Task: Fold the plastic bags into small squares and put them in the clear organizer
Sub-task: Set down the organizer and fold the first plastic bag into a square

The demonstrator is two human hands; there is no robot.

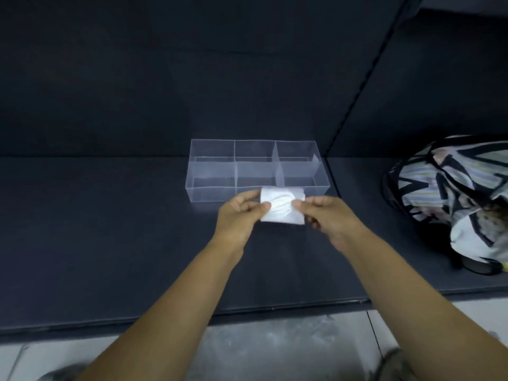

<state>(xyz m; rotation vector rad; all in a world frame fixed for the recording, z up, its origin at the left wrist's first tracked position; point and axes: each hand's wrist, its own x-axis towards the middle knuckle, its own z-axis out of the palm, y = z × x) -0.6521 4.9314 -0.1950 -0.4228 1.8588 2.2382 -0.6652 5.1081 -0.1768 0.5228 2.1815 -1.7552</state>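
From the head view, the left hand (242, 213) and the right hand (327, 215) hold a white plastic bag (283, 206) between them, already folded down to a small, roughly square packet. Each hand pinches one side edge with thumb on top and fingers curled beneath; the packet hangs just above the dark mat (110, 229), at the near wall of the clear organizer (214, 193), in front of its middle compartment. The organizer is divided three across and two deep, and sits well inside the mat. A patterned cloth bag (453, 193) lies well off to the right, and the pale floor (275, 347) shows below the mat's near edge.

The step in hand looks like the last squaring-up before placing. The top face is wrinkled and puffed, so trapped air probably wants pressing out; thin film like this tends to spring open once released. It would be best to keep both pinches firm, flatten the packet, then carry it over the near wall and set it flat in a compartment, pressing it down briefly before letting go; the light organizer may slide if knocked, so the packet should go in from above rather than past the wall.
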